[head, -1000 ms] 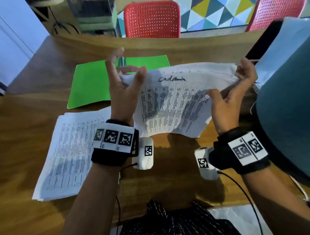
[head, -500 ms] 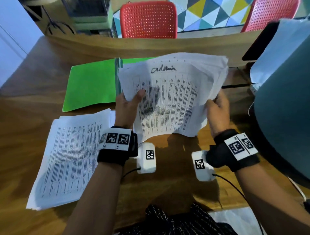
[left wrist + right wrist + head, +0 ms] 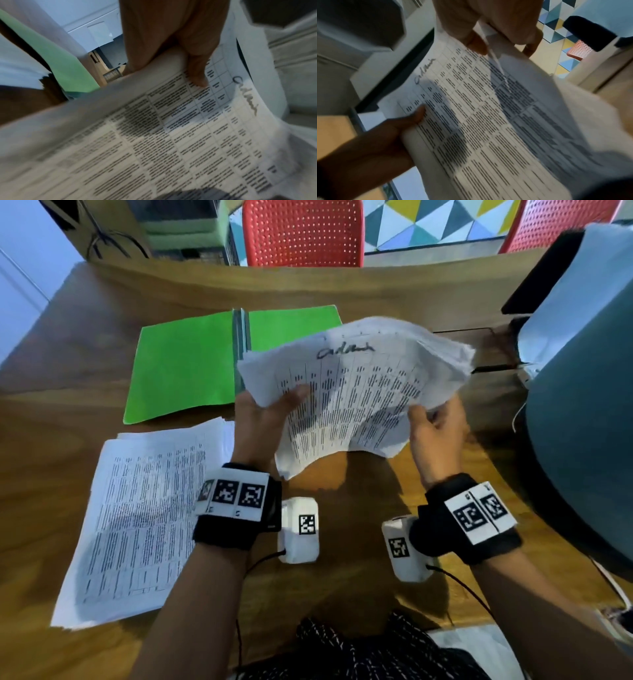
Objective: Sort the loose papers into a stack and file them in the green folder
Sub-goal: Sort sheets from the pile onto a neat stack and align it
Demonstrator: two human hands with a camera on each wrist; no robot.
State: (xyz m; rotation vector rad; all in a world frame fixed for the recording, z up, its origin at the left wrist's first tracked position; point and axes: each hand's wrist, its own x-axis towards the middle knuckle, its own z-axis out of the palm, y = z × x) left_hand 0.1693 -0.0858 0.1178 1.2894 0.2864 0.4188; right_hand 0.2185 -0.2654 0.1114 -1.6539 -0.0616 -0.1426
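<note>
I hold a sheaf of printed papers [image 3: 356,395] above the wooden table, its top sheet marked with handwriting. My left hand [image 3: 263,416] grips the sheaf's left edge, thumb on top [image 3: 197,75]. My right hand [image 3: 431,426] pinches the right edge of the top sheets [image 3: 488,44]. The sheaf bends and its right side fans apart. The green folder [image 3: 185,368] lies open on the table behind my left hand. A second pile of printed papers [image 3: 137,518] lies flat at the near left.
A grey-blue bulky object [image 3: 582,405] with a white sheet over it crowds the right side. Two red chairs [image 3: 303,232] stand beyond the table's raised far edge [image 3: 308,282]. Bare wood shows between my forearms.
Both hands went from loosely spread at the sheaf's sides to gripping it, and drew it nearer and upright. The right side of the sheaf now curls and fans.
</note>
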